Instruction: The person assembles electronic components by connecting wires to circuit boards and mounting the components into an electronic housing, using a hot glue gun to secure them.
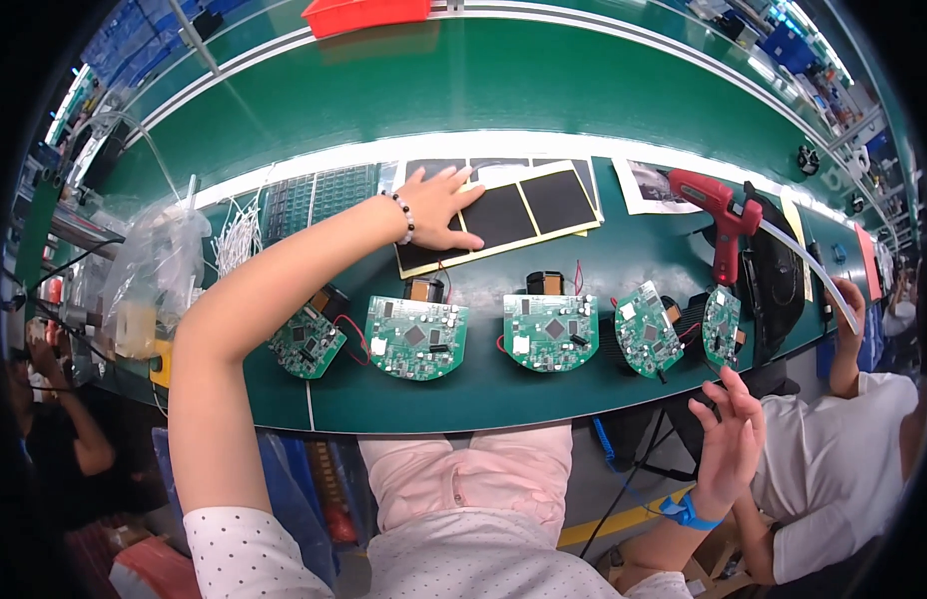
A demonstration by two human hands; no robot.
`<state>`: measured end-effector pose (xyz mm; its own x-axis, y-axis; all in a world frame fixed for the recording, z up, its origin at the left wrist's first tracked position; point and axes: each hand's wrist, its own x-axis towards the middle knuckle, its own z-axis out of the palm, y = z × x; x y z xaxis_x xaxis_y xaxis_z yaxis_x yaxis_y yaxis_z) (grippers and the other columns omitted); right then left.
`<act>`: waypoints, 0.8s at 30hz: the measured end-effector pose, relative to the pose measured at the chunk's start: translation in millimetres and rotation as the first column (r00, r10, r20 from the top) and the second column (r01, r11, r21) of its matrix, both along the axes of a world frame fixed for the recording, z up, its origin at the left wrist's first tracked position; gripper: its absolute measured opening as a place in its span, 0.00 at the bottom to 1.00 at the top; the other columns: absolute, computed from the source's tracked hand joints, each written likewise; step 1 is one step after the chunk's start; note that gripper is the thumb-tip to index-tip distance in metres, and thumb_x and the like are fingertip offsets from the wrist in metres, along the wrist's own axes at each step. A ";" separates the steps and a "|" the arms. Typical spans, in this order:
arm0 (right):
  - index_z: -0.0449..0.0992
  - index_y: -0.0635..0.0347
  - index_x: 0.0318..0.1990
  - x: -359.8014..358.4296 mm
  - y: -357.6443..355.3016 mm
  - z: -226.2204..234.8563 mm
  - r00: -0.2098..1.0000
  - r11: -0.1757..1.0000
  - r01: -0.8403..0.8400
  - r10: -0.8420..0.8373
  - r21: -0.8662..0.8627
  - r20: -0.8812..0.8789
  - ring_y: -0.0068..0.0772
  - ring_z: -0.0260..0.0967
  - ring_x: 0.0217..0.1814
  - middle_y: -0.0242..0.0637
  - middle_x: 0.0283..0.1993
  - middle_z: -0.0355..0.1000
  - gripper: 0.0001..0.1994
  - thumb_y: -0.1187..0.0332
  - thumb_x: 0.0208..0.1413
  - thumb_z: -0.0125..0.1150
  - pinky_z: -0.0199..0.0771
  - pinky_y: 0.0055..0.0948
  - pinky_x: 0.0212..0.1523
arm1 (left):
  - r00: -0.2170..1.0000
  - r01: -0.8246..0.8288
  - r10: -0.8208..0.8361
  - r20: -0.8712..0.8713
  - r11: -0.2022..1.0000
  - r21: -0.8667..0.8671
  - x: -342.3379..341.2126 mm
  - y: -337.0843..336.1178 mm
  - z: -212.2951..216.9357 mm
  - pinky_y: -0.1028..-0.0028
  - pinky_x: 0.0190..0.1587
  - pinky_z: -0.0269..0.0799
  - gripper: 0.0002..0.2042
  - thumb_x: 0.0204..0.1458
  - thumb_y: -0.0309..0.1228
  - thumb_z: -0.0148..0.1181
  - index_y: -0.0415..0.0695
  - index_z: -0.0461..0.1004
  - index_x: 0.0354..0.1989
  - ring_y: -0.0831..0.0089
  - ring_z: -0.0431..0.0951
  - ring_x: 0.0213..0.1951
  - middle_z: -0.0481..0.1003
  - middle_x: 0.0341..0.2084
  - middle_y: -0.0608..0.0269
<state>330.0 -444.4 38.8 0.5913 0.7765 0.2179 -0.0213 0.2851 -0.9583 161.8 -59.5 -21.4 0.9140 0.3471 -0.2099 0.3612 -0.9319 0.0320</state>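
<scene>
My left hand [441, 208] lies spread on a yellow-edged sheet of black rectangular pads [496, 215], its fingers apart. Similar sheets [433, 170] lie partly under this one. My right hand [731, 439] is raised off the table's front edge, with fingers loosely bent and apart and nothing visible in them; a blue wrist strap [691, 511] circles that wrist. Nearest to it is a green circuit board [722, 327], the rightmost of several in a row. Two boards [417, 337] [551, 332] lie near the middle, each with a black-and-copper part and red wires behind it.
A red glue gun [725, 215] stands at the right with a long whitish glue stick [798, 255]; a co-worker's hand [846, 304] is at the stick's end. White wires [239, 238], a green grid mat [318, 195] and clear plastic bags [149, 260] are left. A red bin [368, 14] sits far back.
</scene>
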 end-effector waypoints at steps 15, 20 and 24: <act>0.63 0.66 0.47 11.0 -15.4 -12.9 0.997 0.997 0.058 -0.060 -0.056 -0.038 0.43 0.59 0.54 0.56 0.57 0.53 0.17 0.62 0.56 0.40 0.66 0.38 0.48 | 0.924 0.030 -0.067 0.377 0.994 0.102 3.9 15.3 8.5 0.64 0.50 0.59 0.22 0.46 0.43 0.52 0.39 0.65 0.45 0.56 0.62 0.51 0.63 0.49 0.49; 0.62 0.66 0.47 14.5 -10.4 -20.3 0.997 0.999 -0.003 -0.001 -0.054 -0.075 0.42 0.59 0.54 0.53 0.57 0.55 0.17 0.62 0.57 0.39 0.63 0.38 0.50 | 0.908 -0.225 0.222 0.356 0.974 -0.034 -128.7 71.4 56.2 0.67 0.34 0.68 0.04 0.40 0.26 0.57 0.41 0.71 0.25 0.60 0.72 0.31 0.71 0.26 0.55; 0.62 0.65 0.49 9.2 7.0 -23.1 0.988 0.993 -0.117 0.115 -0.010 -0.102 0.41 0.58 0.54 0.52 0.57 0.55 0.17 0.63 0.57 0.38 0.62 0.38 0.51 | 0.911 -0.390 0.400 0.103 0.915 -0.101 -191.3 61.0 43.6 0.68 0.36 0.68 0.06 0.37 0.26 0.60 0.41 0.72 0.25 0.60 0.72 0.33 0.71 0.27 0.57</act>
